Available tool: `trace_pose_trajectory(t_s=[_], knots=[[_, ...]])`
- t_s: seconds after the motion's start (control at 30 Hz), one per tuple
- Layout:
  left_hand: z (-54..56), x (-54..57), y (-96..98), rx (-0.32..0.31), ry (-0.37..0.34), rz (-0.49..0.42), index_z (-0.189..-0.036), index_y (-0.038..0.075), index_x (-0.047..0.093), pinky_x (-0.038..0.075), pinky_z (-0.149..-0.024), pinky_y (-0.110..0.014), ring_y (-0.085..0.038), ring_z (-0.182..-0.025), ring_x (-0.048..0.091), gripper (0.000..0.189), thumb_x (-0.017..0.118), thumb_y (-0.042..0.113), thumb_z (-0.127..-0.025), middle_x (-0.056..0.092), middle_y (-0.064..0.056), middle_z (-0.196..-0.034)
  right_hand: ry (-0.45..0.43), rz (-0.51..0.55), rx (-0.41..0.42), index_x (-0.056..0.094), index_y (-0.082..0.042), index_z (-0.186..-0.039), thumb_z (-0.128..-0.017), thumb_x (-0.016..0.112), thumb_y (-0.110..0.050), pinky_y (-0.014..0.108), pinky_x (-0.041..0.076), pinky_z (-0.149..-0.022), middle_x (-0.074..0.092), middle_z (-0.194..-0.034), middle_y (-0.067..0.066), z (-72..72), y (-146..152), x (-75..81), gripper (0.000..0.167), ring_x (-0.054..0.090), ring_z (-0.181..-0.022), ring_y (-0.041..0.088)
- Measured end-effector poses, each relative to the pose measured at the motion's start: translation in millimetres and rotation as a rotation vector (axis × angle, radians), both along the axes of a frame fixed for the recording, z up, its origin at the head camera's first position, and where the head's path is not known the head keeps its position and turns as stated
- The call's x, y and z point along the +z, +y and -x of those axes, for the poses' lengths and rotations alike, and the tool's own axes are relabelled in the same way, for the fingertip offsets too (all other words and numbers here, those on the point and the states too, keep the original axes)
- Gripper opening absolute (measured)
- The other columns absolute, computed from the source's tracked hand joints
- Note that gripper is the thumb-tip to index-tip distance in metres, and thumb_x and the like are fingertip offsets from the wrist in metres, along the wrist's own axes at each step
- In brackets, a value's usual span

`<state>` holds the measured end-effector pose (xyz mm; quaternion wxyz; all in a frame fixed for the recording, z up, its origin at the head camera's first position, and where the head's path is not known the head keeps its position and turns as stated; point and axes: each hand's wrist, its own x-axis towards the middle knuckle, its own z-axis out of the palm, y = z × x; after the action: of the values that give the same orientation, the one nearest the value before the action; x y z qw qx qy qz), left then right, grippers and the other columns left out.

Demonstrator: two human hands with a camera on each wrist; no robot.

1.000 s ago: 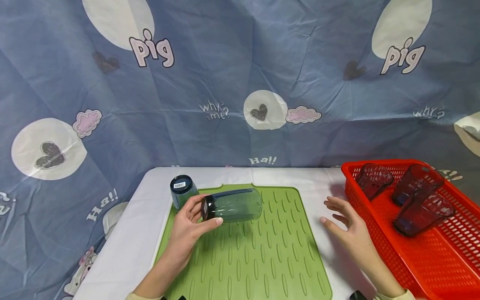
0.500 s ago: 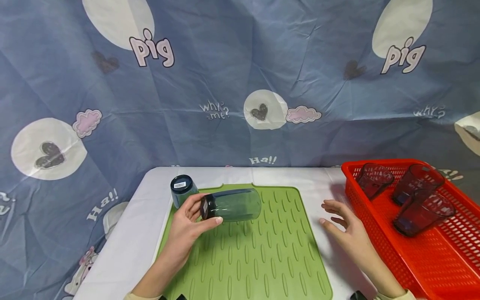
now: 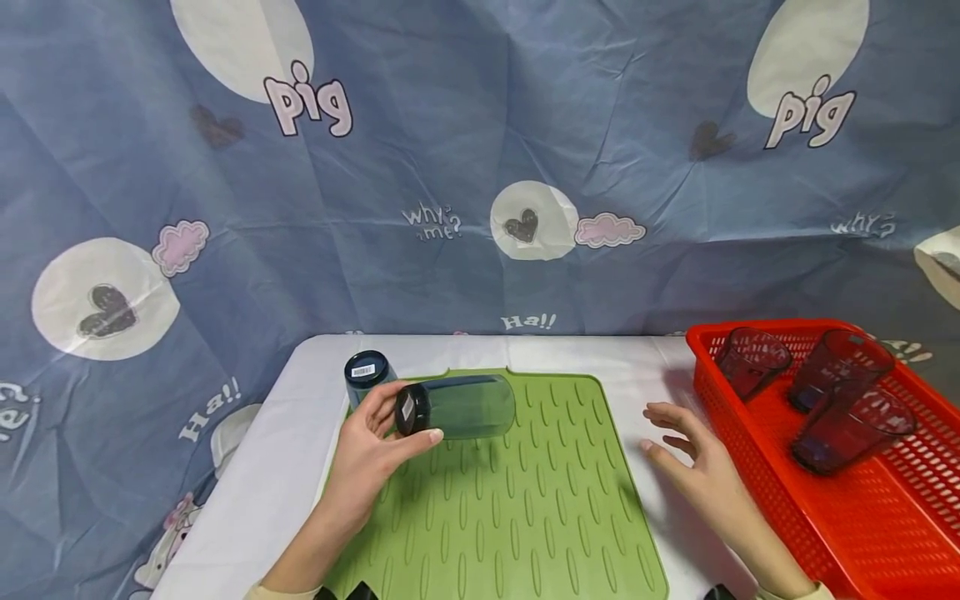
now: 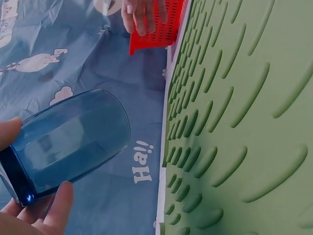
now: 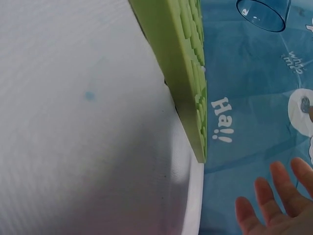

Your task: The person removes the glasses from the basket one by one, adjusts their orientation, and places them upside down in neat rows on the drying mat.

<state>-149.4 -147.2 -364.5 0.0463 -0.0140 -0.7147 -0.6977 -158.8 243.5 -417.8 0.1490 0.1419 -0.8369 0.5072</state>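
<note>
My left hand (image 3: 363, 454) grips a clear blue drinking glass (image 3: 472, 406) near its thick base, thumb on the near side. The glass lies sideways in the air above the green ridged mat (image 3: 510, 517), its mouth pointing right. In the left wrist view, the fingers hold the base of this glass (image 4: 78, 137) at the lower left. A second blue glass (image 3: 365, 375) stands upside down at the mat's far left corner, partly hidden behind the left hand. Between mat and basket hovers my right hand (image 3: 693, 454), fingers apart and lightly bent, holding nothing.
At the right stands a red perforated basket (image 3: 862, 542) with 3 glasses tilted inside, one of them a glass (image 3: 851, 429) nearest the front. White cloth (image 3: 232, 500) covers the table. A blue printed curtain (image 3: 420, 150) hangs behind it.
The left hand has shifted slightly left with the glass, whose base has turned a little more toward the head camera. The right hand stays almost where it was.
</note>
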Motion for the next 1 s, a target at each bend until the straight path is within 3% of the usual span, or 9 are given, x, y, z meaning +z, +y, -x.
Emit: trace_pose_trajectory(t_s=[0.3,0.5,1.0], knots=[[4.2,-2.1,2.2,-0.025,0.023,-0.015,-0.135,0.010,0.051,0.051,-0.095,-0.030,-0.019,-0.119,0.059,0.069,0.082,-0.002,-0.074,0.057,-0.008,-0.131,0.014,-0.010,0.000,0.056,-0.012,-0.130,-0.092,0.069,-0.007,0.017,0.044,-0.094,0.060,-0.124,0.003,-0.5,0.9,-3.7,0.041,0.053,-0.115,0.014],[6.9,-0.2,2.8,-0.002,0.020,0.042,-0.135,0.012,0.051,0.051,-0.094,-0.027,-0.018,-0.118,0.059,0.070,0.083,0.001,-0.074,0.058,-0.007,-0.131,0.022,-0.003,-0.007,0.052,-0.011,-0.134,-0.092,0.069,-0.005,0.017,0.044,-0.094,0.060,-0.123,0.008,1.2,-0.9,-3.9,0.046,0.054,-0.114,0.017],[17.7,1.9,11.5,0.000,0.132,0.073,-0.130,0.008,0.052,0.040,-0.105,-0.024,-0.016,-0.120,0.056,0.065,0.083,-0.001,-0.074,0.059,-0.009,-0.127,0.022,0.005,-0.047,0.052,-0.014,-0.135,-0.092,0.069,-0.006,0.017,0.041,-0.095,0.063,-0.121,0.002,0.6,-1.5,-3.2,0.047,0.054,-0.115,0.013]])
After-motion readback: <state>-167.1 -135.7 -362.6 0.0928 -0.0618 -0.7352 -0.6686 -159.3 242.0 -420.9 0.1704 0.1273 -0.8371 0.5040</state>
